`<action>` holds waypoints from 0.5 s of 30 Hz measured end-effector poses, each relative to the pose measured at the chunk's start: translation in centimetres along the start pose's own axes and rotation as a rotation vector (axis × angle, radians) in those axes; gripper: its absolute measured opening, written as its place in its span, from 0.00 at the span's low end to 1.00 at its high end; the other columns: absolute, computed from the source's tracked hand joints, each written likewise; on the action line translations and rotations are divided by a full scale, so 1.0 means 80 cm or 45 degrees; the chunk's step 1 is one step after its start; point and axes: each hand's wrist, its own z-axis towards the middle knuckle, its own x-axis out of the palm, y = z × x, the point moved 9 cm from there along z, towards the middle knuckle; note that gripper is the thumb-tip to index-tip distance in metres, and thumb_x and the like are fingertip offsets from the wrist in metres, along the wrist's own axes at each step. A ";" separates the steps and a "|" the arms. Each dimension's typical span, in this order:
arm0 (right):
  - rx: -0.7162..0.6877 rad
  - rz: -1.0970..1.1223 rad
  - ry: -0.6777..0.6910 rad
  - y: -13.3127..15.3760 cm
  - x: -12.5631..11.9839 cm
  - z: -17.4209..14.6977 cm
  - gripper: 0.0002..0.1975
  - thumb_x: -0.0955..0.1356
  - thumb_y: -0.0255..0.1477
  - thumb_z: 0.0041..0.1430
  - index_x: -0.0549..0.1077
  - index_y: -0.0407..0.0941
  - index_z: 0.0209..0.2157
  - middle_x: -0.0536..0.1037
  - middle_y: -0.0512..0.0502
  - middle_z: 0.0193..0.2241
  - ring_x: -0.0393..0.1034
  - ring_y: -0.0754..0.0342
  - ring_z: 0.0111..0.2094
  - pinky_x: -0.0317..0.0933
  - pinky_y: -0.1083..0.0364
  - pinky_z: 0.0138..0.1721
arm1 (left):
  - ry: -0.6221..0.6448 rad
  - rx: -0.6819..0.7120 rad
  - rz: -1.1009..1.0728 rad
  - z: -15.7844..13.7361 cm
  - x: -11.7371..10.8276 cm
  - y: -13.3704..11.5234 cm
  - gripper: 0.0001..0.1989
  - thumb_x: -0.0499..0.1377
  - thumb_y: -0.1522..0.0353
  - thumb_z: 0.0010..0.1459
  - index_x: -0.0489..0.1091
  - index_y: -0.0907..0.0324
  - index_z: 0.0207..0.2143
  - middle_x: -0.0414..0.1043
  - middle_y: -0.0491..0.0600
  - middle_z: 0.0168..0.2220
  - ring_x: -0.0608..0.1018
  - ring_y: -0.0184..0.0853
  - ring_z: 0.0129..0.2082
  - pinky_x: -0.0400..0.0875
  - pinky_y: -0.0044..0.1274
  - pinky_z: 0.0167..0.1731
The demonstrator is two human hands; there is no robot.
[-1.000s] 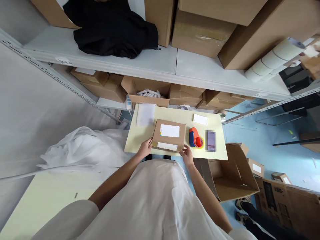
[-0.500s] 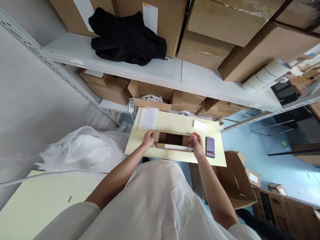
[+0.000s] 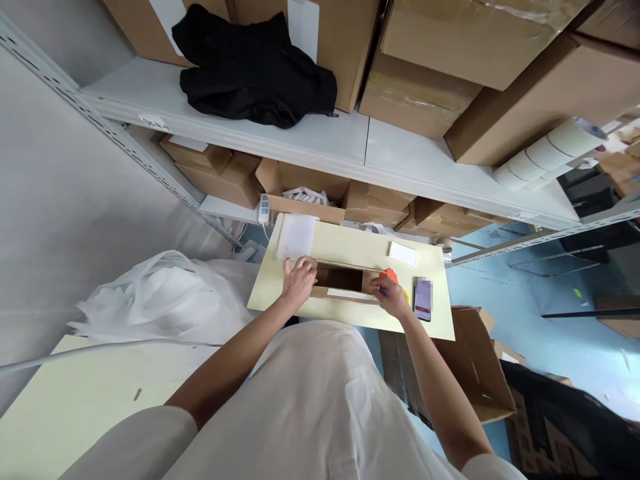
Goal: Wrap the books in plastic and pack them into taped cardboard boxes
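A narrow cardboard box lies open-topped on the pale yellow table in front of me, a white label along its near side. At its left end, my left hand has bent fingers closed over the edge and end flap. My right hand is at the right end, its fingertips touching the inner flap. In its palm is a colourful tool with orange, blue and yellow parts, perhaps a tape dispenser; my fingers hide much of it. A phone lies to the right of that hand.
A white stack of sheets or bags and a white card lie on the table. Behind it stands a shelf with cartons, black clothing and tape rolls. An open carton stands at right; white plastic is heaped left.
My left hand has moved from the box's outer end onto its top edge. My right hand has shifted slightly down and left, showing more of the orange part. A dark shape has come in at lower right.
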 end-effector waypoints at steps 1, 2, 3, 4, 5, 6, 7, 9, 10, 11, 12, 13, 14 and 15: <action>-0.045 -0.070 0.106 0.008 0.002 0.002 0.11 0.64 0.25 0.51 0.75 0.46 0.35 0.79 0.43 0.42 0.74 0.49 0.44 0.67 0.48 0.48 | 0.058 -0.023 0.003 0.000 0.004 0.001 0.07 0.59 0.71 0.56 0.73 0.58 0.24 0.74 0.53 0.35 0.70 0.47 0.51 0.43 0.46 0.58; -0.065 -0.134 0.221 0.014 0.006 0.005 0.14 0.63 0.23 0.51 0.76 0.46 0.37 0.79 0.43 0.42 0.74 0.49 0.44 0.67 0.48 0.48 | 0.126 -0.053 -0.009 0.002 0.008 0.003 0.08 0.60 0.68 0.55 0.73 0.58 0.24 0.74 0.53 0.35 0.72 0.47 0.48 0.47 0.45 0.58; -0.057 -0.196 0.344 0.017 0.011 0.008 0.18 0.62 0.21 0.51 0.77 0.46 0.40 0.80 0.44 0.42 0.74 0.50 0.43 0.67 0.49 0.46 | 0.201 -0.083 -0.034 0.003 0.014 0.007 0.09 0.61 0.65 0.55 0.74 0.58 0.24 0.74 0.53 0.35 0.74 0.46 0.45 0.52 0.42 0.56; -0.025 -0.263 0.466 0.018 0.017 0.010 0.21 0.61 0.20 0.51 0.77 0.46 0.43 0.80 0.44 0.41 0.75 0.50 0.41 0.68 0.50 0.44 | 0.277 -0.108 -0.069 0.005 0.020 0.011 0.10 0.61 0.63 0.54 0.75 0.59 0.25 0.75 0.53 0.36 0.76 0.45 0.43 0.58 0.39 0.53; 0.011 -0.339 0.575 0.018 0.023 0.013 0.23 0.61 0.20 0.51 0.76 0.46 0.47 0.81 0.44 0.40 0.76 0.50 0.39 0.68 0.51 0.42 | 0.344 -0.128 -0.109 0.006 0.025 0.014 0.11 0.61 0.60 0.54 0.75 0.59 0.28 0.74 0.53 0.38 0.76 0.45 0.41 0.63 0.35 0.49; 0.025 -0.427 0.669 0.018 0.029 0.015 0.25 0.61 0.19 0.52 0.74 0.46 0.51 0.81 0.44 0.40 0.76 0.50 0.38 0.68 0.52 0.41 | 0.399 -0.142 -0.152 0.007 0.028 0.016 0.13 0.61 0.58 0.53 0.76 0.58 0.31 0.74 0.54 0.40 0.77 0.44 0.42 0.66 0.32 0.47; 0.012 -0.516 0.743 0.020 0.035 0.018 0.27 0.61 0.19 0.51 0.73 0.47 0.53 0.80 0.44 0.42 0.76 0.50 0.40 0.68 0.53 0.42 | 0.443 -0.151 -0.193 0.007 0.031 0.017 0.16 0.61 0.56 0.53 0.76 0.58 0.35 0.74 0.54 0.42 0.77 0.44 0.43 0.67 0.31 0.45; -0.079 -0.660 0.840 0.028 0.051 0.023 0.29 0.63 0.17 0.50 0.72 0.48 0.54 0.77 0.44 0.50 0.73 0.49 0.47 0.65 0.54 0.47 | 0.517 -0.180 -0.257 0.006 0.034 0.015 0.24 0.59 0.51 0.51 0.74 0.58 0.43 0.72 0.55 0.49 0.75 0.46 0.49 0.67 0.30 0.47; -0.131 -0.699 0.869 0.032 0.060 0.024 0.29 0.64 0.17 0.50 0.72 0.48 0.53 0.74 0.44 0.53 0.70 0.49 0.52 0.63 0.54 0.51 | 0.564 -0.205 -0.278 0.004 0.036 0.012 0.29 0.59 0.49 0.50 0.72 0.58 0.48 0.70 0.56 0.53 0.73 0.47 0.52 0.67 0.31 0.49; -0.172 -0.731 0.880 0.035 0.067 0.025 0.27 0.64 0.18 0.50 0.73 0.48 0.53 0.73 0.44 0.55 0.67 0.48 0.55 0.61 0.54 0.53 | 0.617 -0.242 -0.286 0.000 0.040 0.009 0.35 0.58 0.47 0.49 0.68 0.58 0.53 0.66 0.58 0.57 0.71 0.49 0.55 0.66 0.32 0.51; -0.193 -0.764 0.869 0.036 0.073 0.027 0.25 0.65 0.20 0.52 0.73 0.47 0.52 0.72 0.43 0.55 0.66 0.47 0.56 0.59 0.53 0.55 | 0.669 -0.292 -0.280 -0.005 0.044 0.006 0.40 0.57 0.45 0.48 0.63 0.59 0.58 0.61 0.59 0.61 0.67 0.51 0.59 0.64 0.34 0.53; -0.195 -0.801 0.845 0.035 0.077 0.028 0.21 0.66 0.23 0.54 0.74 0.46 0.51 0.73 0.41 0.53 0.66 0.45 0.55 0.59 0.51 0.55 | 0.718 -0.346 -0.268 -0.011 0.049 0.003 0.45 0.56 0.43 0.47 0.57 0.59 0.62 0.54 0.61 0.65 0.63 0.53 0.62 0.62 0.36 0.54; -0.194 -0.845 0.814 0.034 0.080 0.028 0.19 0.66 0.27 0.56 0.74 0.45 0.50 0.74 0.39 0.51 0.67 0.43 0.54 0.59 0.49 0.54 | 0.766 -0.394 -0.257 -0.018 0.054 0.000 0.50 0.55 0.42 0.47 0.50 0.60 0.65 0.46 0.62 0.67 0.58 0.54 0.64 0.60 0.38 0.56; -0.192 -0.887 0.776 0.032 0.080 0.027 0.17 0.66 0.30 0.58 0.75 0.43 0.48 0.75 0.37 0.48 0.68 0.42 0.52 0.60 0.47 0.53 | 0.809 -0.428 -0.250 -0.025 0.060 -0.005 0.53 0.55 0.42 0.46 0.44 0.61 0.67 0.39 0.64 0.69 0.54 0.54 0.66 0.59 0.40 0.57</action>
